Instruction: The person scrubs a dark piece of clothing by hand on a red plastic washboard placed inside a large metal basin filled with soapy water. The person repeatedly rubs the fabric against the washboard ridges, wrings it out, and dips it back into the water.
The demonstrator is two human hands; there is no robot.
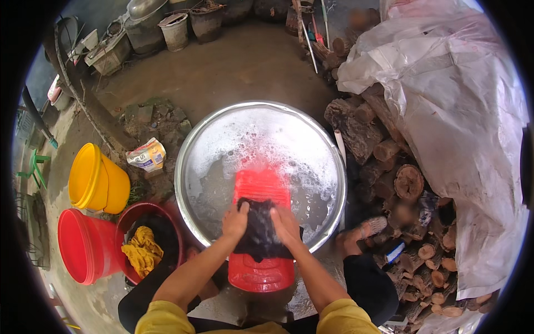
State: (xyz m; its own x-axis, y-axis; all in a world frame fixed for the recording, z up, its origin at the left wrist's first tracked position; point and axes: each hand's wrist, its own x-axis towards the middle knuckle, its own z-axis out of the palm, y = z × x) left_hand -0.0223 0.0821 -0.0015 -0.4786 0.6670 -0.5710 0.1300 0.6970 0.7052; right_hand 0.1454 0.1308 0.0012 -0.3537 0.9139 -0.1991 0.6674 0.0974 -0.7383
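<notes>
A wet black cloth [263, 234] lies across a red plastic washboard [261, 273]. My left hand [235, 221] grips the cloth's left side, the thumb pressed on top. On the opposite side, my right hand [287, 225] holds it in the same way. The washboard leans over the near rim of a wide metal basin [182, 208], its far end dipping into soapy water [300, 154]. White suds float over much of the water. The cloth hides the middle of the board.
Left of the basin, a dark red tub [177, 234] holds yellow cloth [142, 250] and dark cloth. Red [89, 246] and yellow [100, 179] buckets lie tipped beside it. Stacked logs [409, 182] under plastic sheeting [467, 154] line the right. A blue-and-white brush [395, 252] rests on the logs.
</notes>
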